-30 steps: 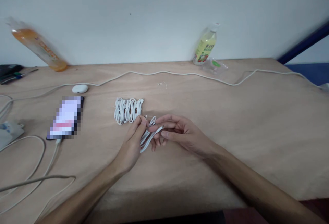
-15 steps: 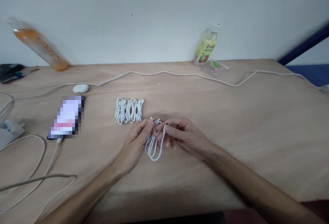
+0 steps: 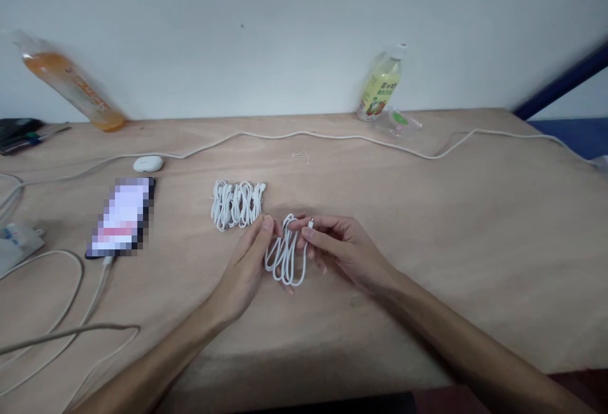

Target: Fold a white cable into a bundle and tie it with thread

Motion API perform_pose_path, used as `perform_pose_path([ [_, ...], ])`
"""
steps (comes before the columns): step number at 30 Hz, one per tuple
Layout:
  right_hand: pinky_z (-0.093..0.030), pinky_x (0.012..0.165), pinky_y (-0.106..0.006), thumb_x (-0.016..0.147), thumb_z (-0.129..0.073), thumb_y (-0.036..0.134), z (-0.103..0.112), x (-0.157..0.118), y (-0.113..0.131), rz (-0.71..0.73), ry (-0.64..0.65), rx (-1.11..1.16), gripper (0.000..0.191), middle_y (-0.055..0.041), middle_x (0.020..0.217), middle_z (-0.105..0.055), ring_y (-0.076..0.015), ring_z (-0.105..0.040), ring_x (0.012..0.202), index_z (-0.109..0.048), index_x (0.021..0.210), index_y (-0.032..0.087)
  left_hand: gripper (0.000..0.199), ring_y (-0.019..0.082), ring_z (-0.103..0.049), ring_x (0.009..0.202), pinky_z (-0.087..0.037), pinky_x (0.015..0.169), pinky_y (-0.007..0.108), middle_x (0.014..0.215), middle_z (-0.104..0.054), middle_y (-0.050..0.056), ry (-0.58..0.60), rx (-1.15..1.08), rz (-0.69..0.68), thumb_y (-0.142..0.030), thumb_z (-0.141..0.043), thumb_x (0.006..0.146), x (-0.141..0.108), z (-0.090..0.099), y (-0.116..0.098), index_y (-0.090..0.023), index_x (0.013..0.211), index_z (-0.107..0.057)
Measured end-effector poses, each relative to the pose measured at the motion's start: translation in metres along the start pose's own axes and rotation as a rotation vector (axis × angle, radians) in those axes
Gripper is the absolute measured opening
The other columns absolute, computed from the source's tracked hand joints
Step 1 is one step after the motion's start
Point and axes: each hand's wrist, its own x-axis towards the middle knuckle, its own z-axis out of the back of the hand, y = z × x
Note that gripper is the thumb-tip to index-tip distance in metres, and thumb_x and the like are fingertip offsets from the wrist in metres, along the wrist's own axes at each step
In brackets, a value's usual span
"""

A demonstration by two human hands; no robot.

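Between my hands a white charging cable (image 3: 287, 265) hangs in several loose loops above the table. My right hand (image 3: 349, 246) pinches one end of it, a small plug with a metal tip, between thumb and forefinger. On the loops' left side my left hand (image 3: 249, 259) is closed, thumb pressed to forefinger; part of the cable runs behind its fingers. Just beyond the left hand, a row of bundled white cables (image 3: 237, 205) lies side by side on the table.
On the left lie a phone (image 3: 121, 218) with a cable plugged in, a white earbud case (image 3: 148, 164) and a charger (image 3: 19, 243). A long white cable (image 3: 304, 134) crosses the back. An orange bottle (image 3: 71, 88) and a yellow-green bottle (image 3: 380, 88) lean against the wall.
The cable loops have spread wider apart, and the plug in my right hand has risen slightly. My left hand has shifted a little left; the plug end seen at its fingertips no longer shows.
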Motion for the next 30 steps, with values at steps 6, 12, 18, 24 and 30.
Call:
perform_pose_path([
  [6, -0.050, 0.053, -0.020, 0.098, -0.079, 0.045, 0.0017, 0.0011, -0.0007, 0.009, 0.007, -0.002, 0.028, -0.0034, 0.092, -0.075, -0.0102, -0.059, 0.066, -0.087, 0.116, 0.026, 0.051, 0.015, -0.062, 0.062, -0.062, 0.045, 0.026, 0.081, -0.062, -0.001, -0.007, -0.022, -0.021, -0.064, -0.085, 0.086, -0.0001, 0.0001, 0.0009, -0.021, 0.093, -0.060],
  [12, -0.049, 0.055, -0.020, 0.099, -0.078, 0.046, 0.0012, 0.0024, -0.0008, 0.010, 0.023, 0.032, 0.031, -0.0039, 0.092, -0.075, -0.0114, -0.060, 0.071, -0.086, 0.120, 0.026, 0.050, 0.015, -0.063, 0.066, -0.059, 0.046, 0.022, 0.080, -0.063, 0.000, -0.012, -0.027, -0.035, -0.064, -0.085, 0.087, 0.0000, 0.0018, 0.0025, -0.020, 0.091, -0.062],
  [18, -0.046, 0.053, -0.019, 0.099, -0.078, 0.046, -0.0004, 0.0014, 0.0019, 0.020, 0.024, 0.044, 0.030, -0.0028, 0.092, -0.075, -0.0099, -0.058, 0.067, -0.085, 0.121, 0.026, 0.052, 0.017, -0.068, 0.070, -0.061, 0.048, 0.024, 0.087, -0.068, 0.002, 0.010, -0.085, -0.011, -0.066, -0.084, 0.086, -0.0011, 0.0014, -0.0003, -0.019, 0.095, -0.064],
  [24, -0.041, 0.052, -0.021, 0.097, -0.079, 0.049, -0.0013, 0.0024, 0.0022, 0.034, 0.007, 0.015, 0.035, -0.0025, 0.086, -0.076, -0.0102, -0.055, 0.063, -0.084, 0.121, 0.025, 0.050, 0.016, -0.067, 0.069, -0.060, 0.049, 0.022, 0.081, -0.067, 0.001, 0.039, -0.106, -0.025, -0.065, -0.085, 0.086, 0.0005, 0.0003, 0.0002, -0.019, 0.093, -0.068],
  [30, -0.035, 0.048, -0.019, 0.093, -0.083, 0.053, -0.0028, 0.0029, 0.0033, 0.013, -0.003, 0.064, 0.038, 0.0003, 0.077, -0.074, -0.0081, -0.052, 0.055, -0.083, 0.119, 0.025, 0.050, 0.016, -0.066, 0.065, -0.062, 0.052, 0.024, 0.079, -0.066, 0.000, 0.092, -0.139, 0.000, -0.066, -0.084, 0.087, -0.0001, 0.0011, 0.0003, -0.019, 0.097, -0.071],
])
